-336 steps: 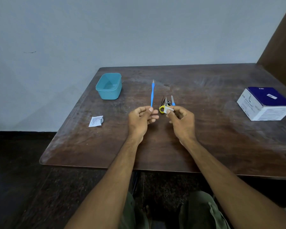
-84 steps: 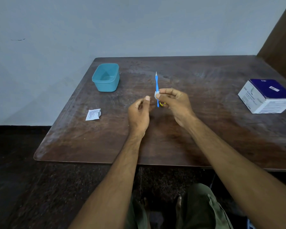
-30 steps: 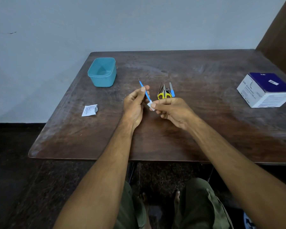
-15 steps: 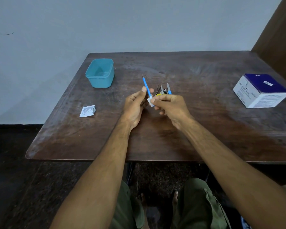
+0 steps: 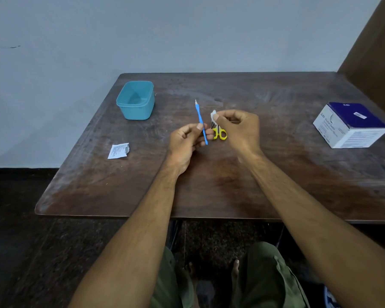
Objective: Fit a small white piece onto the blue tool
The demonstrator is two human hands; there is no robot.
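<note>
Left hand [image 5: 185, 138]: pinches blue-handled scalpel [image 5: 201, 121] upright, mid-table [image 5: 276, 174]. Right hand [image 5: 238, 127]: pinches small white pad [image 5: 213, 115] just right of it. Yellow-handled scissors [image 5: 220, 134] lie beneath.

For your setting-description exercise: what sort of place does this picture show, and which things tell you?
Probably a plain room used as a simple workstation: a worn wooden table against a bare wall, with a boxed supply carton and a teal tub.

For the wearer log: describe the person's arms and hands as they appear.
Both forearms are bare to the frame's lower edge, no sleeves showing. The left hand and right hand wear no gloves, and no rings, watch or bands are visible. Olive-green trousers cover the lap.
</note>
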